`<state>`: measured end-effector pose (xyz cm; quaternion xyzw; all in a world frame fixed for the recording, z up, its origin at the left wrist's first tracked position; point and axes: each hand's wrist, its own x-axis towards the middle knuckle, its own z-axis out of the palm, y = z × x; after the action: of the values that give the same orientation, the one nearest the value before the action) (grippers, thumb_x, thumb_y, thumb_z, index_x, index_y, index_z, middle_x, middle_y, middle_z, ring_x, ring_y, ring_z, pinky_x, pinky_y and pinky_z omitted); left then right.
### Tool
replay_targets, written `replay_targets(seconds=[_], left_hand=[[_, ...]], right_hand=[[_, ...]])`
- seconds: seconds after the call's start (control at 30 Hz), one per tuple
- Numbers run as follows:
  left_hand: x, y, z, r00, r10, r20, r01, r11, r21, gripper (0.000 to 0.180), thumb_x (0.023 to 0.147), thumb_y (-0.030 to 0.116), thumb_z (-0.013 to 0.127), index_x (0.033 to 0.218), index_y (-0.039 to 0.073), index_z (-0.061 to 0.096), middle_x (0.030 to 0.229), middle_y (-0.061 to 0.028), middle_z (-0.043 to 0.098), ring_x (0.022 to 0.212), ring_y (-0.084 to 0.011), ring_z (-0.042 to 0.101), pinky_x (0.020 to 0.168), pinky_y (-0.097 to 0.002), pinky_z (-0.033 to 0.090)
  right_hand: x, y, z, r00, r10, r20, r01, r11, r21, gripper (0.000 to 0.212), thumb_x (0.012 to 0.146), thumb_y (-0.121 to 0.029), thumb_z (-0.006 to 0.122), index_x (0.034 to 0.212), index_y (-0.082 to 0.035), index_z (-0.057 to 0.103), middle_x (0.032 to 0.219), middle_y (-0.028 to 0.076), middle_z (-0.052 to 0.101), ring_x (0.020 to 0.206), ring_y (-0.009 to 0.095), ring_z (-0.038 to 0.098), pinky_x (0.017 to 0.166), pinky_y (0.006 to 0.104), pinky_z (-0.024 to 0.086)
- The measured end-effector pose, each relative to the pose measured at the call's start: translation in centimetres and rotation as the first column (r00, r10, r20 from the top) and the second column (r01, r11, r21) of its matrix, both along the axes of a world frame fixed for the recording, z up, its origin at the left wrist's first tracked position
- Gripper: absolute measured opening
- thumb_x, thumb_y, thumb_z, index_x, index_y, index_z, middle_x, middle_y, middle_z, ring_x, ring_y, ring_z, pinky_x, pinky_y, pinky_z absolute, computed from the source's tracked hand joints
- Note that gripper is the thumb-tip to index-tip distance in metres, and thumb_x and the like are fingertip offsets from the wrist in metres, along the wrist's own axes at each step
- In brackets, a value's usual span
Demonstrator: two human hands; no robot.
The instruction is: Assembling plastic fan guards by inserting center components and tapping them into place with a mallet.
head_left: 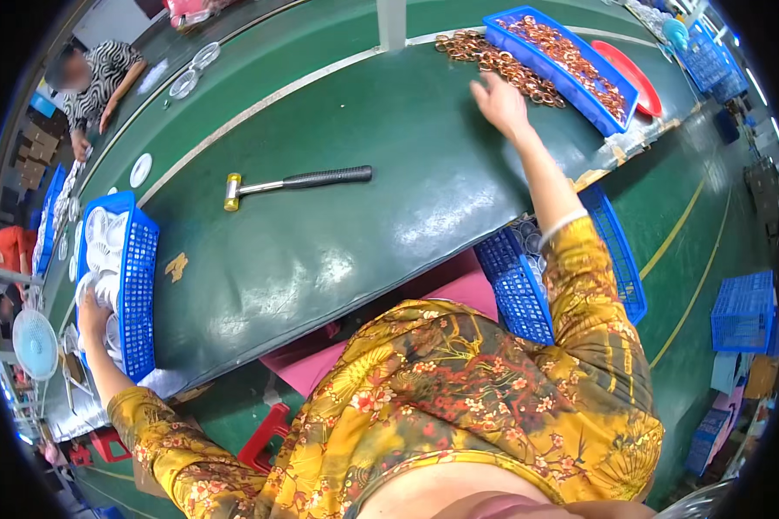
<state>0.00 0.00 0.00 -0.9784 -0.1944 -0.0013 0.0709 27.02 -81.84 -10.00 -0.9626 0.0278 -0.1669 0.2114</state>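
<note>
Left hand: I see it inside the blue basket, at the white round pieces; its fingers are partly hidden, so I can't tell whether it grips one.
Right hand: reaching forward on my view, fingertips at the edge of the loose copper-coloured rings; I can't tell whether it is closed on any.
Rings: piled on the green surface, along the left side of a blue tray that holds more of them.
Red dish: just beside the tray, on its right.
Hammer: lying between my two hands, well apart from both, head to the left, black grip to the right.
Co-worker: far left, patterned black-and-white top.
</note>
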Motion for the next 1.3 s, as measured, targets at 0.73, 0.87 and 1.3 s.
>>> replay_targets(seconds=[0.73, 0.87, 1.3], left_hand=[[-0.9, -32.0, -12.4, 0.539, 0.581, 0.610, 0.287, 0.554, -0.781, 0.048, 0.091, 0.028, 0.057, 0.131, 0.004, 0.049, 0.144, -0.0245, 0.031, 0.136, -0.0312, 0.027, 0.111, -0.0392, 0.020], [-0.3, -34.4, -12.7, 0.428, 0.262, 0.865, 0.025, 0.953, -0.301, 0.040, 0.092, 0.029, 0.055, 0.118, -0.001, 0.058, 0.142, -0.0265, 0.032, 0.130, -0.0418, 0.029, 0.108, -0.0481, 0.021], [-1.3, -49.4, -6.4, 0.714, 0.501, 0.489, 0.640, -0.184, -0.746, 0.031, 0.101, 0.023, 0.036, 0.121, 0.003, 0.045, 0.109, -0.0061, 0.055, 0.095, -0.0117, 0.058, 0.081, -0.0264, 0.050]], right_hand=[[-16.7, 11.0, 2.4, 0.784, 0.609, -0.115, -0.283, 0.516, 0.808, 0.016, 0.086, -0.014, 0.065, 0.095, -0.001, 0.062, 0.078, 0.004, 0.065, 0.066, 0.009, 0.062, 0.058, 0.0204, 0.048], [-19.3, 13.2, 2.3, 0.787, 0.615, 0.059, -0.345, 0.359, 0.867, 0.013, 0.087, -0.007, 0.063, 0.097, 0.002, 0.065, 0.083, 0.004, 0.065, 0.069, 0.010, 0.062, 0.061, 0.0203, 0.049], [-22.6, 16.2, 6.8, 0.532, 0.624, 0.572, -0.842, 0.459, 0.283, 0.015, 0.067, -0.009, 0.078, 0.078, -0.007, 0.067, 0.077, 0.007, 0.064, 0.070, 0.021, 0.062, 0.060, 0.0301, 0.049]])
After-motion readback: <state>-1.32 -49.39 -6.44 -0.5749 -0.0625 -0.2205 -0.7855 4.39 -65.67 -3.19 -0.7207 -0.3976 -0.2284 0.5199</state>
